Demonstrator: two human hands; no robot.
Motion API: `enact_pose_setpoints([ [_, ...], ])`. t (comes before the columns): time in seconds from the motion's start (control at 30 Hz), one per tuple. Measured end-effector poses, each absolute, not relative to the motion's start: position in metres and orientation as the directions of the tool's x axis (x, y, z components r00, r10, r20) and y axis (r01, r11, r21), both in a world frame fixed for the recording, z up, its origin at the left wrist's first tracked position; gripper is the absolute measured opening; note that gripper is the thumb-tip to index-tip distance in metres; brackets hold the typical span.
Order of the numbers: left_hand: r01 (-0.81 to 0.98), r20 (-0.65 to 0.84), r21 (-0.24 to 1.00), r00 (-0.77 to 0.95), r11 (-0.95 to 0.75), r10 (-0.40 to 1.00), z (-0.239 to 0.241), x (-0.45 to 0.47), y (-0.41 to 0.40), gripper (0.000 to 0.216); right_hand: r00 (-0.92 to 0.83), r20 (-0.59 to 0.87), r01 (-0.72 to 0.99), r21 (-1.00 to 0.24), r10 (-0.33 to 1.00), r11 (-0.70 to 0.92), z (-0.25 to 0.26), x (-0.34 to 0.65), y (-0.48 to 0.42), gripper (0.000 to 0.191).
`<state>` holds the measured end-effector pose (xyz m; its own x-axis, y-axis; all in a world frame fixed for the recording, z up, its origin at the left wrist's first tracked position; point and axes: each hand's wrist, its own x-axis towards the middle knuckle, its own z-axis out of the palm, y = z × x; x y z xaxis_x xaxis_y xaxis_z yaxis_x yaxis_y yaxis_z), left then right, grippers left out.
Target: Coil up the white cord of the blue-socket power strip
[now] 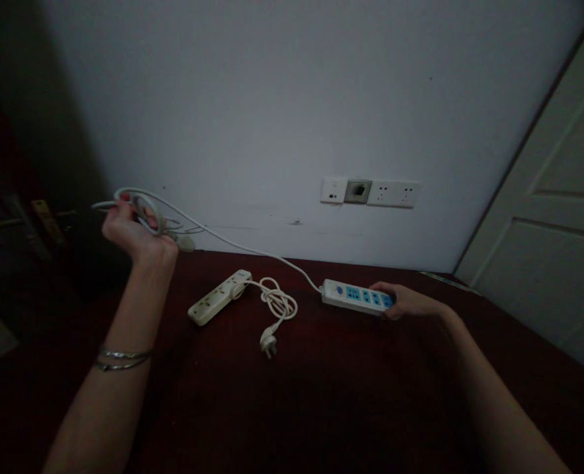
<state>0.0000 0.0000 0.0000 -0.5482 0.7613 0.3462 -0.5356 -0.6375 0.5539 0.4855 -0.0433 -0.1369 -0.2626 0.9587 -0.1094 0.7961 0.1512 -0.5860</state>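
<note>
I am gripping a bundle of coiled white cord [146, 214] in my left hand [133, 234], fingers curled shut around the loops and raised off the dark table [351, 395]. My right hand [405, 303] is pinching the far end of the blue-socket power strip [355, 296], which is lying flat on the table just in front of that hand. The cord is running in one long span from my left fist down to the strip's near end. If I am pulling the left hand further away, I judge the span could go taut and drag or twist the strip out of my right fingers. The loops are looking loose, so some could slip free and tangle. Between my hands, the beige power strip [217, 306] and its plug [268, 342] are lying near enough for a sagging cord to snag them.
</note>
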Motion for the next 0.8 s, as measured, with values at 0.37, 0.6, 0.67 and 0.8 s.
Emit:
enact_pose_setpoints([
  [0.37,-0.543,0.405,0.416,-0.608,-0.729,0.683,0.008,0.015,-0.009,0.026,-0.294,-0.243,0.796,-0.598,0.924,0.096,-0.164,0.484,-0.021,0.066],
  [0.6,-0.641,0.324,0.504,-0.48,-0.578,0.815,0.01,0.04,-0.028,0.024,-0.258,-0.297,0.834,-0.549,0.919,0.056,-0.173,0.483,-0.016,0.07],
  [0.67,-0.651,0.332,0.524,-0.438,-0.549,0.835,0.012,0.047,-0.036,0.026,-0.243,-0.292,0.845,-0.531,0.925,0.054,-0.175,0.484,-0.016,0.069],
  [0.8,-0.647,0.388,0.544,-0.371,-0.535,0.844,0.016,0.055,-0.051,0.028,-0.214,-0.258,0.87,-0.489,0.942,0.064,-0.176,0.483,-0.016,0.068],
])
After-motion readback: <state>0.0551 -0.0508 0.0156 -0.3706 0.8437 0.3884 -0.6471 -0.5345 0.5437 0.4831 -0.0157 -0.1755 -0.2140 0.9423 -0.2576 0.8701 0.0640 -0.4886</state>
